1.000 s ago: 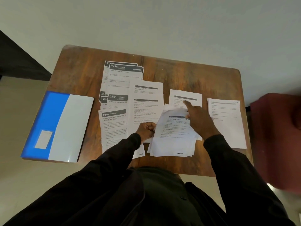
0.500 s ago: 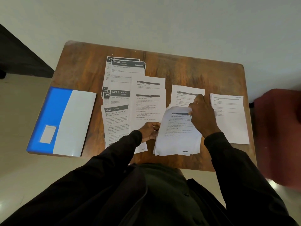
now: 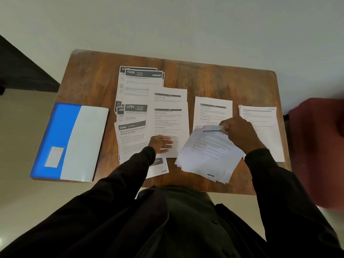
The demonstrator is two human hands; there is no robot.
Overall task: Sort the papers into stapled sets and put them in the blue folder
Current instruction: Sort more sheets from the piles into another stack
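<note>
A fanned stack of white printed papers (image 3: 208, 155) lies tilted near the table's front edge. My right hand (image 3: 239, 134) pinches the top edge of its upper sheet. My left hand (image 3: 162, 144) rests flat, fingers straight, on a printed sheet (image 3: 168, 123) in the middle pile. Left of that lie several sheets with dark numbered headers (image 3: 135, 94), overlapping. A single sheet (image 3: 213, 110) sits beyond the stack, and another pile (image 3: 264, 131) lies at the right edge. The blue and white folder (image 3: 70, 142) lies shut at the table's left front corner.
The wooden table (image 3: 214, 81) stands against a pale wall, its back strip bare. The folder overhangs the table's left edge. A dark red seat (image 3: 320, 149) stands to the right. My black sleeves cover the near edge.
My left hand let go of the stack's left edge and moved left onto the middle sheet, fingers now flat. The stack swung more tilted. My right hand kept its pinch at the top sheet.
</note>
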